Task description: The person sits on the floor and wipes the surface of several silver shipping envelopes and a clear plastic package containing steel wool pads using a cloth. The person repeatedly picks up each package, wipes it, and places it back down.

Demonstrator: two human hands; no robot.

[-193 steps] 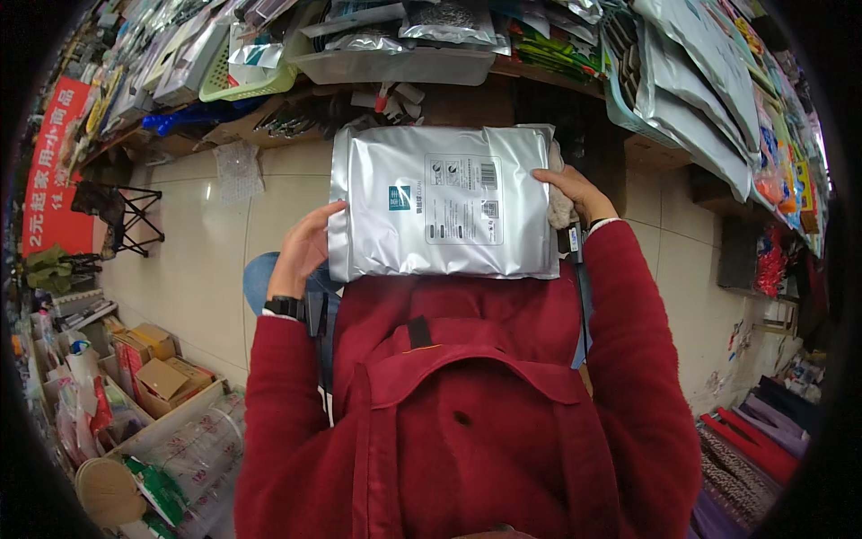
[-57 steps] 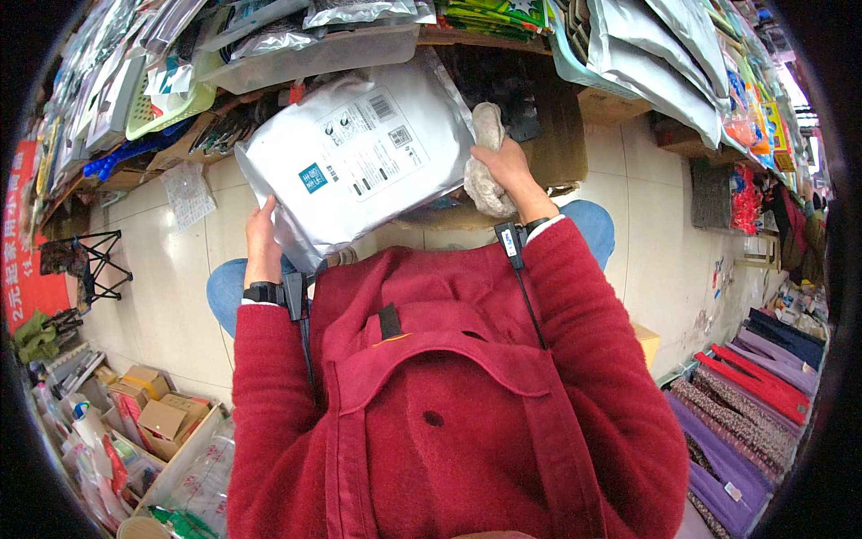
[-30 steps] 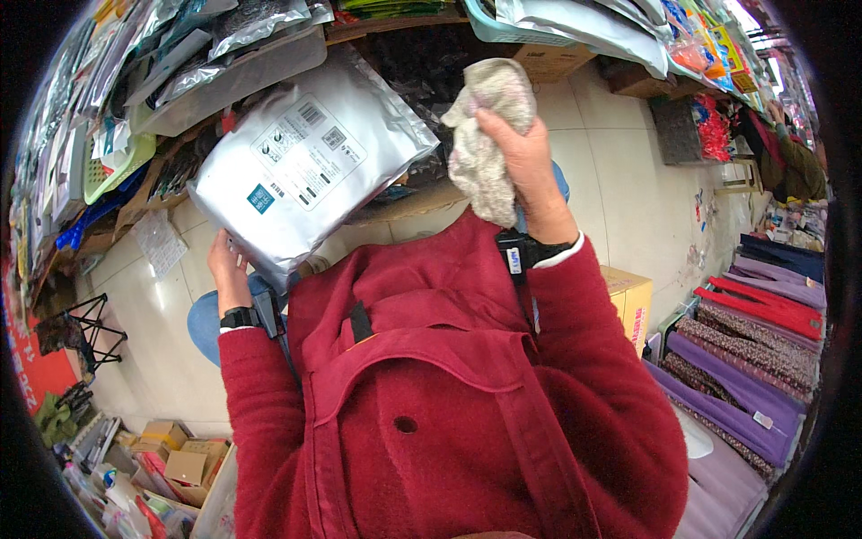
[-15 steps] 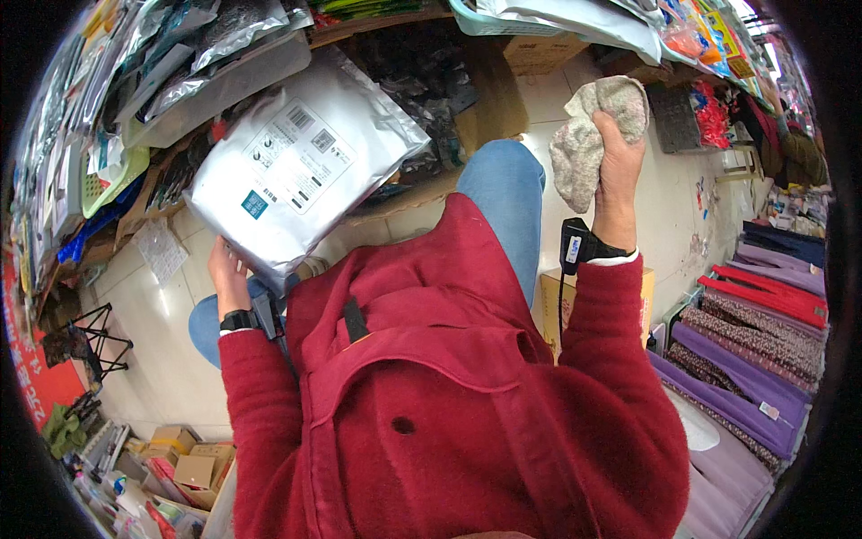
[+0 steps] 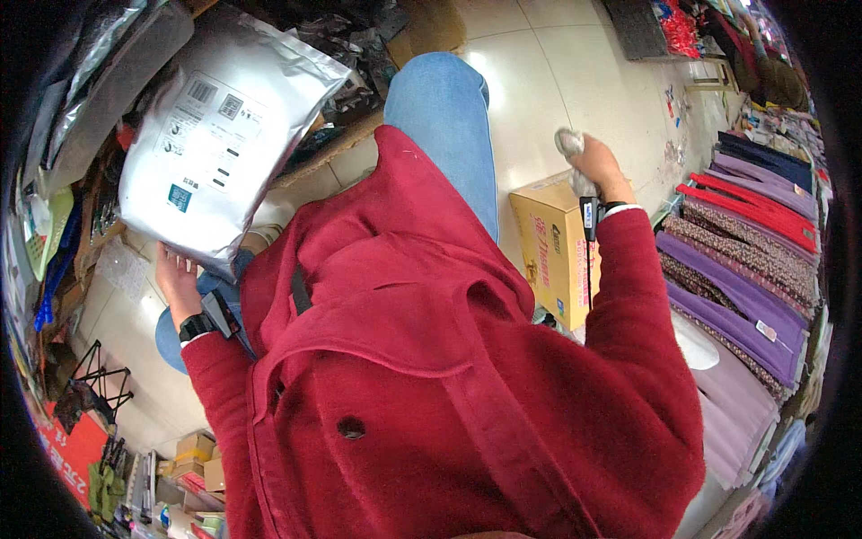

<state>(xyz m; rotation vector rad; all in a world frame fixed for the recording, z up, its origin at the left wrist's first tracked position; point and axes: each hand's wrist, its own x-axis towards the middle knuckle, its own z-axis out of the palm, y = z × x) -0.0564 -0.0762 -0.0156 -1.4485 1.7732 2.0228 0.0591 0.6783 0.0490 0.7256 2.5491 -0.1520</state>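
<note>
My left hand (image 5: pixel 177 280) supports a large silvery-white plastic package (image 5: pixel 229 148) from its near lower edge, with the fingers partly tucked under it. Printed labels and a small teal square show on the package's upper face, which tilts toward me. Out to the right, my right hand (image 5: pixel 600 167) is closed round a crumpled greyish rag (image 5: pixel 569 142). Only the ends of the rag stick out of the fist, above a yellow cardboard box (image 5: pixel 558 247) on the floor.
Folded purple, red and patterned trousers (image 5: pixel 736 269) lie in a row at the right. Plastic-wrapped goods (image 5: pixel 108 90) crowd the left shelf. A black folding stand (image 5: pixel 97 382) and small cartons (image 5: pixel 193 454) are at the lower left. A dark box (image 5: pixel 633 31) stands far right.
My right hand has come down and nearer with the rag, now bunched and turned in the fist. The view has shifted, so the package sits farther left, still in my left hand.
</note>
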